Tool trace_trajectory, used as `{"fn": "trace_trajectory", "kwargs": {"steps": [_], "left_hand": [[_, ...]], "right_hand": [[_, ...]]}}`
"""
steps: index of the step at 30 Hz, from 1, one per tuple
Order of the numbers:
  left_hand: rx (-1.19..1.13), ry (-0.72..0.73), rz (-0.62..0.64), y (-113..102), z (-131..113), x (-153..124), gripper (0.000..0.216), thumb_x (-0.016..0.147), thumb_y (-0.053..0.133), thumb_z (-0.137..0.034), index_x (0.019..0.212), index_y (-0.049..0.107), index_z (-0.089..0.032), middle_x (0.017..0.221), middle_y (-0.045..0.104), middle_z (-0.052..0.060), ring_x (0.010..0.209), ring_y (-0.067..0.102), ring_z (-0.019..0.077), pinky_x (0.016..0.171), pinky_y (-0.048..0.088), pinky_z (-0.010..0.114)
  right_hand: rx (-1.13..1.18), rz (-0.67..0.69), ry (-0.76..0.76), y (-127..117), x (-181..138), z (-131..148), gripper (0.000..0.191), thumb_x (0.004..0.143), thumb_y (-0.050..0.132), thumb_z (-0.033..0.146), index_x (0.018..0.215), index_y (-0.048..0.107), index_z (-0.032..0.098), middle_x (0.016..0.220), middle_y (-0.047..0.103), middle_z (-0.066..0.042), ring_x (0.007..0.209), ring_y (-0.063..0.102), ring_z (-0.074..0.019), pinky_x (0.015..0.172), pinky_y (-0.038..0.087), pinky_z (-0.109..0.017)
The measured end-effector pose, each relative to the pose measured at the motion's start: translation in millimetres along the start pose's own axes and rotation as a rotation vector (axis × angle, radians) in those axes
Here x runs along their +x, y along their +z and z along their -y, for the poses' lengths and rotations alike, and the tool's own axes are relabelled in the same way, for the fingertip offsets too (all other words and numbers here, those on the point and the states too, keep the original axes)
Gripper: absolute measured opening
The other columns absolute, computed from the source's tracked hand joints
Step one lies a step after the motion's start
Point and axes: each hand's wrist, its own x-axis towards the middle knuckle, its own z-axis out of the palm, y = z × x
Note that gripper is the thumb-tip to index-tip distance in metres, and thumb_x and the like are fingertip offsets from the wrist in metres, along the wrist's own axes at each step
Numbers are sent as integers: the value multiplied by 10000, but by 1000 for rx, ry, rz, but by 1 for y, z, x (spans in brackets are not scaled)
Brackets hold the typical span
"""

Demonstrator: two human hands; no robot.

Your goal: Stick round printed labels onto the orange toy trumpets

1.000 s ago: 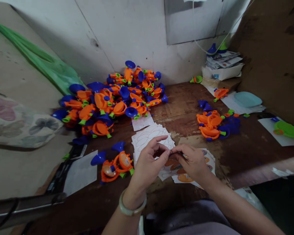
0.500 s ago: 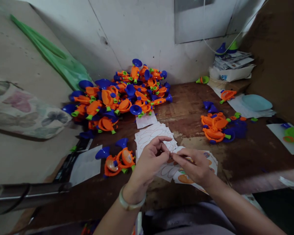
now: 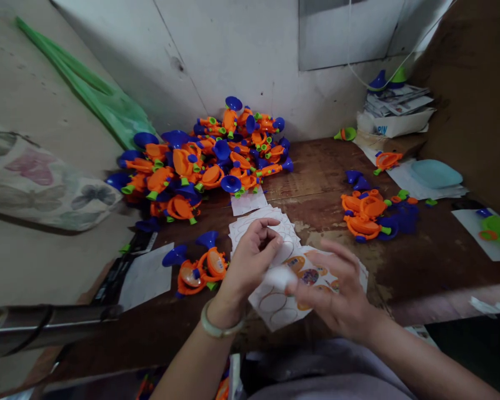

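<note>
A white oval sticker (image 3: 281, 278), blurred by motion, is at the thumb tip of my right hand (image 3: 337, 289), whose other fingers are spread away from the thumb. My left hand (image 3: 252, 258), with a pale bangle on its wrist, is closed with its fingers curled in to the thumb. What it pinches, if anything, is hidden. Below the hands lies a sheet of orange oval stickers (image 3: 312, 272), with bare oval outlines on its near left part. Behind the left hand is a stack of white backing sheets (image 3: 289, 219) with oval outlines.
Many orange-and-blue toy trumpets (image 3: 212, 161) are heaped against the wall. Two more trumpets (image 3: 204, 272) with oval stickers lie left of my hands. Several orange toy parts (image 3: 364, 214) are at the right. A metal tube (image 3: 50, 330) juts in at left.
My hands have drawn apart from a shared pinch. The right hand has opened its fingers, with a white oval sticker now showing at its thumb. More of the sticker sheet is visible.
</note>
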Motion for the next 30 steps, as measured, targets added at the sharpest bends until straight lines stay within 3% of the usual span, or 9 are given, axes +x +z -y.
{"fn": "trace_trajectory", "kwargs": {"steps": [2,5,9,15,18,23,27,30], "left_hand": [[4,21,26,3,0,-2,418,781,797,-375,1119,619,-205,757,653,-40,671,595,150,642,453,272],[59,68,11,6,4,-4,375,819,778,-405,1098,624,-207,758,653,-31,677,592,151,643,453,273],[151,38,107,6,10,-5,339,851,777,-463,1040,654,-210,650,570,-61,582,496,129,563,354,258],[34,-55,180,5,4,-8,416,807,850,-496,1033,637,-220,592,517,-98,506,381,92,523,299,227],[-13,-102,190,6,2,-10,419,795,850,-463,1037,604,-226,596,534,-102,505,396,90,520,307,216],[-58,-123,100,5,8,-9,417,763,824,-431,1002,543,-237,611,573,-90,515,449,101,517,326,213],[211,1,69,0,19,5,321,864,675,-461,1062,563,-235,619,565,-81,514,492,129,527,363,233],[423,88,-3,-7,33,29,208,927,627,-357,1091,600,-232,652,573,-73,563,532,137,582,394,239]], "right_hand": [[45,-19,166,6,1,-9,570,1040,673,126,1534,614,404,1395,683,-92,1286,700,-262,1006,675,-422],[155,-32,225,16,3,-21,697,1061,623,107,1665,450,409,1383,713,-100,1219,765,-243,929,710,-374],[216,-3,228,18,1,-22,554,1094,602,146,1596,520,364,1220,834,-51,1089,829,-222,924,713,-354],[187,27,302,17,-4,-14,342,1078,606,166,1381,658,317,1024,871,-22,904,856,-222,820,714,-339],[177,5,246,19,-7,-12,410,1038,600,81,1355,675,331,996,874,-15,878,851,-222,809,710,-344],[118,-52,-9,22,-13,-15,763,1018,573,-15,1692,450,322,997,881,-24,865,811,-228,838,705,-366],[78,-73,-35,23,-10,-14,812,1026,575,8,1742,372,332,940,868,-11,759,754,-225,704,665,-354],[20,-123,8,22,-12,-7,853,988,641,5,1722,396,365,793,819,31,659,679,-222,651,600,-360]]}}
